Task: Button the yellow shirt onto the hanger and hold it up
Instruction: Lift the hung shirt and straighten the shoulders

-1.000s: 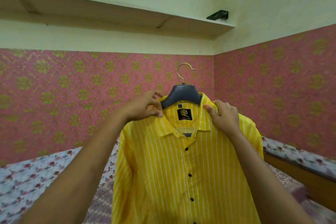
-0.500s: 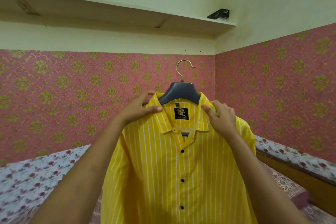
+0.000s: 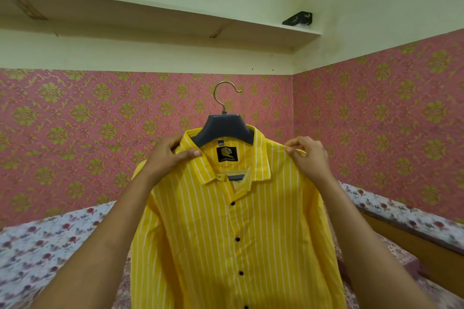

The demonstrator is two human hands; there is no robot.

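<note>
Head view: the yellow shirt (image 3: 238,246) hangs on a dark hanger (image 3: 227,128), raised in mid-air in front of the pink patterned wall (image 3: 75,120). Its front is closed by dark buttons (image 3: 237,239) below an open neck, and the metal hook (image 3: 224,94) stands free above the collar. The left hand (image 3: 170,155) grips the shirt's shoulder beside the collar, thumb across the front and fingers curled behind, while the right hand (image 3: 310,155) pinches the cloth at the other shoulder between thumb and fingertips. A flowered bedsheet (image 3: 37,246) lies below, and a shelf (image 3: 150,20) above carries a small dark object (image 3: 297,18).
</note>
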